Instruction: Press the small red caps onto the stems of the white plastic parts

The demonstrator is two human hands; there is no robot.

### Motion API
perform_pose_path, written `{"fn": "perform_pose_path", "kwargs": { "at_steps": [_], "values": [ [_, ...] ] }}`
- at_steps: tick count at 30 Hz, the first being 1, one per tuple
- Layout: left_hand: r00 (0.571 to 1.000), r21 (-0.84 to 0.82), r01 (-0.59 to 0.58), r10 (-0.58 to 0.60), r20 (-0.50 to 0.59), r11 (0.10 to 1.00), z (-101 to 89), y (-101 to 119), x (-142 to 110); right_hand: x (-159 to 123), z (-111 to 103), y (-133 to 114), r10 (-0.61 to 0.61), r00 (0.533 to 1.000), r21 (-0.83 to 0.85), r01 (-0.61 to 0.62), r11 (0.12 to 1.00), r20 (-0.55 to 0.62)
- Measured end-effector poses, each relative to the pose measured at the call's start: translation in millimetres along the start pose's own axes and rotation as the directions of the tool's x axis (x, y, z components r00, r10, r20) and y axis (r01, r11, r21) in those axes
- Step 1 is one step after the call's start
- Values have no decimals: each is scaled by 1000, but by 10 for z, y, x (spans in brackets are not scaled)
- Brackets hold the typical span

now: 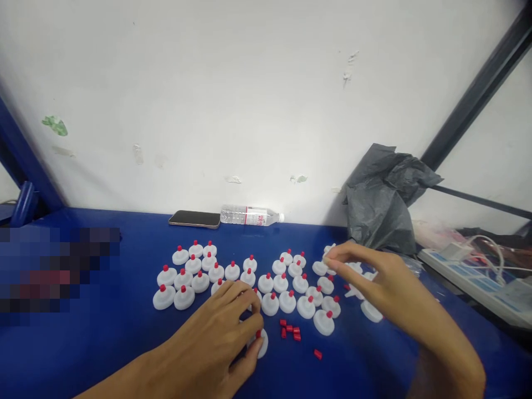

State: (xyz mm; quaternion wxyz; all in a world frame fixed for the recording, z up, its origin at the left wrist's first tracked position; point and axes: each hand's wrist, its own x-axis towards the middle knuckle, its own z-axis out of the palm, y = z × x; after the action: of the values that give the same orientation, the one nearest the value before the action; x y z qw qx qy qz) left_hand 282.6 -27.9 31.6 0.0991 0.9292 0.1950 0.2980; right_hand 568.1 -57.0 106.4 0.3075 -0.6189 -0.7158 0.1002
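My left hand (226, 327) is closed at the front of the table, thumb and finger pinching the red tip of a white round cap (263, 344). Out to the right, my right hand (374, 271) pinches a small white part at the tip of thumb and forefinger. This part sits among white caps without red tips (320, 268), and its outline is partly hidden by the fingers. Many white caps with red tips (183, 297) stand upright between and left of the hands. Loose red tips (290, 328) lie in a small cluster between the hands, with one red tip (318, 354) apart.
Along the wall lie a phone (194, 219) and a clear water bottle (251, 215). A grey plastic bag (378, 194) slumps at the back right, near a power strip (474, 277) with cables. More white caps (371, 311) lie under my right forearm on the blue table (137, 354).
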Motion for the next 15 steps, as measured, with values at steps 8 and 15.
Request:
{"fn": "perform_pose_path", "kwargs": {
  "at_steps": [8, 15],
  "values": [
    [999, 72, 26, -29, 46, 997, 39, -60, -6, -137, -263, 748, 322, 947, -35, -321, 946, 23],
    [998, 160, -61, 64, -17, 985, 12, 35, 5, -177, -243, 952, 385, 903, -45, -384, 922, 192]
  ]
}}
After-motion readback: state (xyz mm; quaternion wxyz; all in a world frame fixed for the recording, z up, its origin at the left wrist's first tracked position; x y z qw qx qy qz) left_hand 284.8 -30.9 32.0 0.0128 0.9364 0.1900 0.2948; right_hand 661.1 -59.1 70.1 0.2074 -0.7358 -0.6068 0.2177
